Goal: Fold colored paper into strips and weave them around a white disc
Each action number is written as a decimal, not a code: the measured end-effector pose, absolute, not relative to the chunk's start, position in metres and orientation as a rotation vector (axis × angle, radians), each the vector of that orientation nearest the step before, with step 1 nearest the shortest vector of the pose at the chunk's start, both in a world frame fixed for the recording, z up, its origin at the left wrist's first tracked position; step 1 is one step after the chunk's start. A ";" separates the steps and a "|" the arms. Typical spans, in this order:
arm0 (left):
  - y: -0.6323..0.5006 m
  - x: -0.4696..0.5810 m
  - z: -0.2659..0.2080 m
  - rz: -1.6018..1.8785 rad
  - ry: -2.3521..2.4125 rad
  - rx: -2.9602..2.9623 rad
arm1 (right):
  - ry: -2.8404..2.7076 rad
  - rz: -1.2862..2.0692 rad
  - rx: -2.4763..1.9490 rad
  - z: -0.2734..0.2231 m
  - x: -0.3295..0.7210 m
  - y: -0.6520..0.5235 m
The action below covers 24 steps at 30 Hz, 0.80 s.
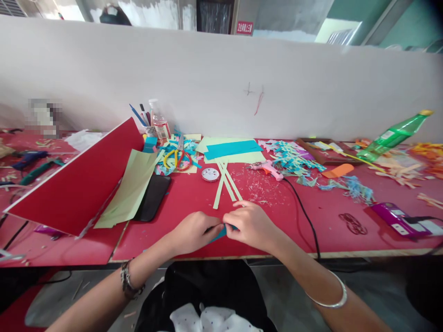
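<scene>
Close to the table's front edge, my left hand point(199, 232) and my right hand point(252, 226) meet, fingers pinched together on a narrow blue paper strip point(220, 234). Much of the strip is hidden by my fingers. Just beyond my hands lie several pale green paper strips point(224, 184), some crossing. Behind them a wide blue paper piece point(233, 149) rests on pale green sheets point(221, 159). A small round white dial point(210, 174) sits left of the strips. A pink glue gun point(268, 169) lies to their right, its cord running to the table edge.
At left, a red board point(79, 184) stands slanted beside a green sheet point(133, 189) and black phone point(152, 198). Scissors point(178, 159) lie among paper scraps near a bottle point(160, 122). Rightward are fringed paper pieces point(294, 157), a green bottle point(391, 139) and a purple power strip point(398, 220).
</scene>
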<state>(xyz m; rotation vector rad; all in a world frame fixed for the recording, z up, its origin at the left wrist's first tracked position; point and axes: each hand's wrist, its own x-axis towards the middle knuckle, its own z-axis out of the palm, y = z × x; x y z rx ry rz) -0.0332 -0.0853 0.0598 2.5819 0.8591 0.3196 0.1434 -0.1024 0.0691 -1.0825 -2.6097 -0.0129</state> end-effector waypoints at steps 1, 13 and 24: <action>-0.086 -0.034 0.060 0.313 0.832 2.569 | -2.618 0.024 -1.079 0.068 0.143 -0.102; -0.081 -0.077 0.076 0.321 0.752 2.602 | -2.260 0.045 -1.407 0.052 0.209 -0.108; -0.087 -0.043 0.086 0.353 0.828 2.933 | -2.547 0.422 -1.137 0.073 0.143 -0.107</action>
